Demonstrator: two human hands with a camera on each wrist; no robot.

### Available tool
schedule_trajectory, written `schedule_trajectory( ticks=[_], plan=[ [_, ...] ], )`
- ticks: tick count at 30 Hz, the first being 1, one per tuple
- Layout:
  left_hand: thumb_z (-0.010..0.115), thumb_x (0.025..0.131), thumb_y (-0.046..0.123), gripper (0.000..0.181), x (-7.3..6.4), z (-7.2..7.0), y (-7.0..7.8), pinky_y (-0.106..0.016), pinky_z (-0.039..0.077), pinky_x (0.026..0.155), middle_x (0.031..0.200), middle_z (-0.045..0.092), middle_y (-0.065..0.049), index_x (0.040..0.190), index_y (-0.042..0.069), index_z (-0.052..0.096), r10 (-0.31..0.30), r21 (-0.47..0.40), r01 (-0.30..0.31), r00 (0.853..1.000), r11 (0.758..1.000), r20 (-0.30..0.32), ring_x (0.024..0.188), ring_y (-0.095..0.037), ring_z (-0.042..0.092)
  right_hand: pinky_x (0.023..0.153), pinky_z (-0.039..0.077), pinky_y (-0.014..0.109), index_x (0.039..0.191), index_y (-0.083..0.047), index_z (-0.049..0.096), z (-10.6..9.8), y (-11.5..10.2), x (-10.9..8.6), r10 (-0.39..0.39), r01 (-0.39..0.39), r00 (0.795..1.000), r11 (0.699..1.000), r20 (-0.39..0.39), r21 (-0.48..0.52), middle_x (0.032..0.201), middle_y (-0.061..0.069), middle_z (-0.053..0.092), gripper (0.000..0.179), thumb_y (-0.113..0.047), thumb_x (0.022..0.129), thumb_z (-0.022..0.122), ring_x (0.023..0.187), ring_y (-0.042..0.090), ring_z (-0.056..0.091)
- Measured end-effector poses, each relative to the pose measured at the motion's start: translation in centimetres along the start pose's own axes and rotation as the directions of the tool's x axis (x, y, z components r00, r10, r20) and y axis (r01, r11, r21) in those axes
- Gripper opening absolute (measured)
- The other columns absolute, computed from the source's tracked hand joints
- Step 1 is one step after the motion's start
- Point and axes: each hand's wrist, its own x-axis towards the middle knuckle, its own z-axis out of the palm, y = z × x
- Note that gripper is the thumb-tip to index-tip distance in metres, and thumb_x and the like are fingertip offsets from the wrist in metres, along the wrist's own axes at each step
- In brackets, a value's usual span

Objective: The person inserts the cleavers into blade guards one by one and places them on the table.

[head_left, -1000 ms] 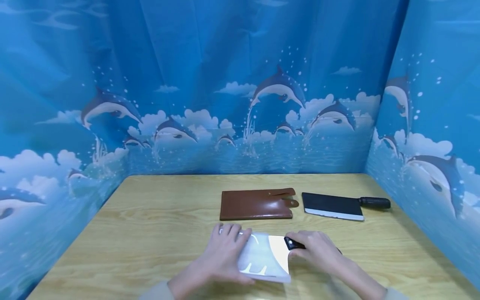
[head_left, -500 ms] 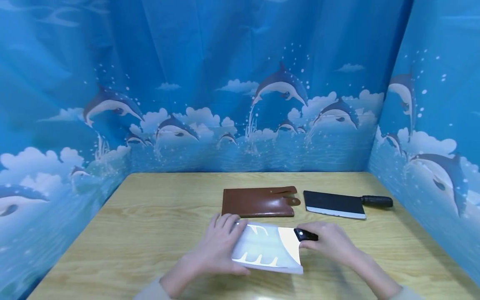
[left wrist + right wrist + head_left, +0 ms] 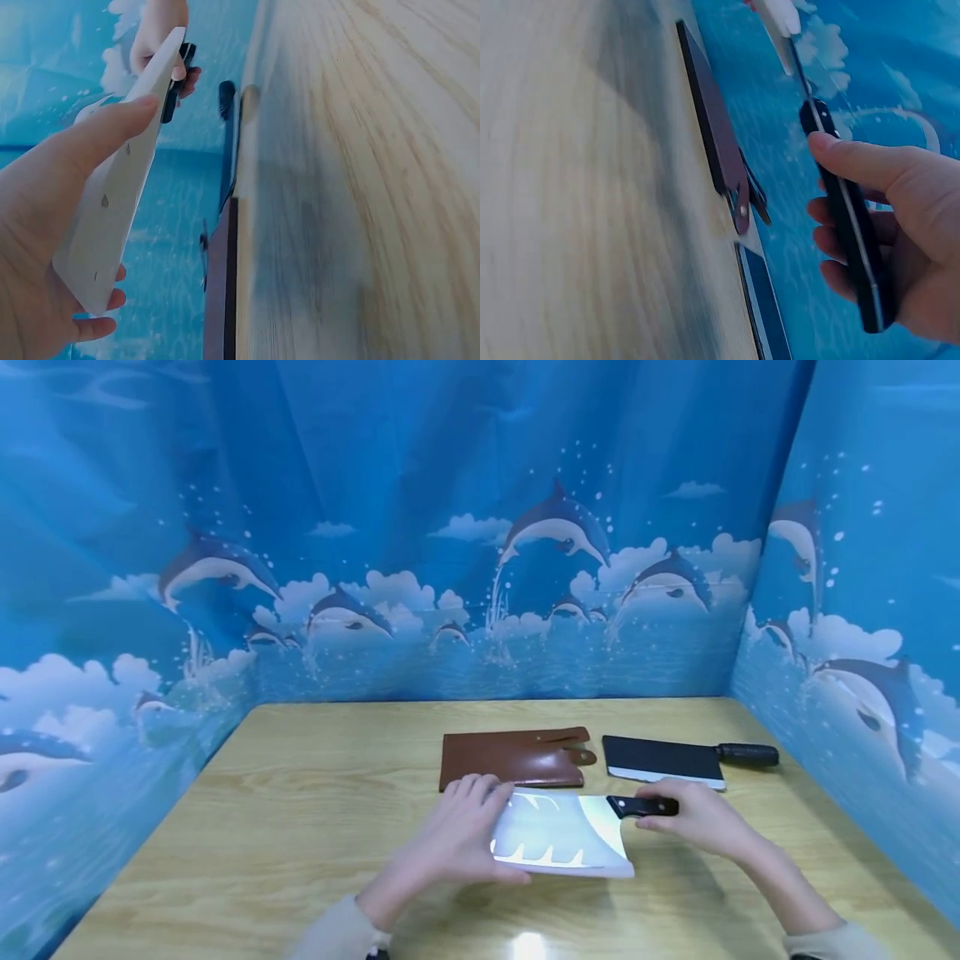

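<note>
A kitchen knife with a broad blade is held between my two hands, raised over the table in both wrist views. A white blade cover (image 3: 536,835), translucent with notch-shaped bright marks, encloses most of the blade; a bright strip of bare blade (image 3: 606,822) shows near the handle. My left hand (image 3: 465,835) grips the cover's left end, thumb on its near face and fingers behind. With my right hand (image 3: 697,817) I hold the black riveted handle (image 3: 847,217), thumb along one side and fingers curled round the other.
Behind the knife lies a flat brown leather sheath (image 3: 498,758) with a snap strap. Right of it is a black-bladed cleaver (image 3: 660,758) with a black handle. The wood table (image 3: 300,793) meets a blue dolphin-print curtain (image 3: 420,552) at the back and sides.
Both hands have carried the covered knife up, away and to the right. My right hand sits farther back on the handle, so more of the handle shows.
</note>
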Motion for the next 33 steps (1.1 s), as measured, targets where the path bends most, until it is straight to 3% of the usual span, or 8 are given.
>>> schedule_trajectory(
  ticks=[3,9,13,20,23,27,33],
  plan=[
    [0.062,0.059,0.079,0.106,1.1,0.4,0.7,-0.041,0.038,0.094,0.125,0.049,-0.007,0.138,0.011,0.042,-0.004,0.004,0.004,0.999,1.0,0.039,0.113,-0.023,0.044,0.074,0.05,0.037,0.105,-0.004,0.068,-0.3,1.7,-0.2,0.022,-0.023,1.0,0.997,0.012,0.069,0.102,0.008,0.067,0.034,-0.023,0.077,0.075,0.092,0.024,0.061],
    [0.061,0.06,0.08,0.108,3.3,1.4,1.9,-0.039,0.039,0.093,0.125,0.049,-0.008,0.138,0.008,0.042,-0.025,-0.003,0.026,0.995,1.0,0.092,0.112,-0.023,0.044,0.081,0.049,0.049,0.108,0.001,0.067,-0.5,4.0,-0.2,0.085,-0.085,0.996,0.99,-0.001,0.115,0.106,0.016,0.066,0.042,-0.027,0.077,0.075,0.1,0.037,0.059],
    [0.062,0.061,0.078,0.108,4.2,2.1,2.2,-0.038,0.039,0.093,0.125,0.048,-0.009,0.14,0.007,0.041,-0.027,-0.012,0.029,0.99,1.0,0.138,0.11,-0.022,0.044,0.078,0.049,0.047,0.103,-0.001,0.069,0.1,5.1,0.0,0.109,-0.108,0.994,0.988,0.0,0.109,0.099,0.012,0.067,0.038,-0.027,0.076,0.076,0.093,0.031,0.06],
    [0.07,0.065,0.064,0.098,4.4,3.5,1.9,-0.036,0.04,0.095,0.123,0.05,-0.01,0.137,0.004,0.042,-0.001,-0.011,0.004,0.968,1.0,0.252,0.11,-0.021,0.046,0.076,0.047,0.039,0.096,-0.007,0.068,1.4,6.8,-0.3,0.056,-0.058,0.998,0.995,0.032,0.085,0.094,0.003,0.065,0.025,-0.022,0.076,0.075,0.087,0.02,0.058],
    [0.069,0.07,0.057,0.09,4.5,4.0,1.7,-0.036,0.041,0.095,0.123,0.052,-0.01,0.136,0.001,0.044,0.018,0.005,-0.02,0.963,1.0,0.269,0.111,-0.021,0.048,0.077,0.048,0.038,0.1,-0.004,0.068,1.9,7.1,-0.4,0.028,-0.032,0.998,0.996,0.049,0.086,0.096,0.004,0.066,0.028,-0.022,0.079,0.074,0.089,0.022,0.059],
    [0.067,0.073,0.053,0.084,4.3,4.1,1.5,-0.038,0.04,0.096,0.126,0.052,-0.009,0.136,0.002,0.045,0.022,-0.008,-0.021,0.953,1.0,0.301,0.114,-0.02,0.048,0.083,0.048,0.047,0.108,0.002,0.066,2.4,7.0,-0.3,0.033,-0.04,0.996,0.995,0.077,0.087,0.103,0.012,0.066,0.038,-0.025,0.081,0.071,0.098,0.031,0.059],
    [0.063,0.078,0.055,0.081,3.9,4.0,1.5,-0.036,0.039,0.098,0.126,0.05,-0.007,0.138,0.004,0.044,0.034,-0.028,-0.026,0.94,0.999,0.338,0.114,-0.018,0.046,0.083,0.047,0.049,0.104,0.0,0.068,2.6,6.9,-0.4,0.037,-0.042,0.997,0.997,0.068,0.07,0.1,0.01,0.065,0.034,-0.022,0.079,0.073,0.095,0.031,0.059]
  ],
)
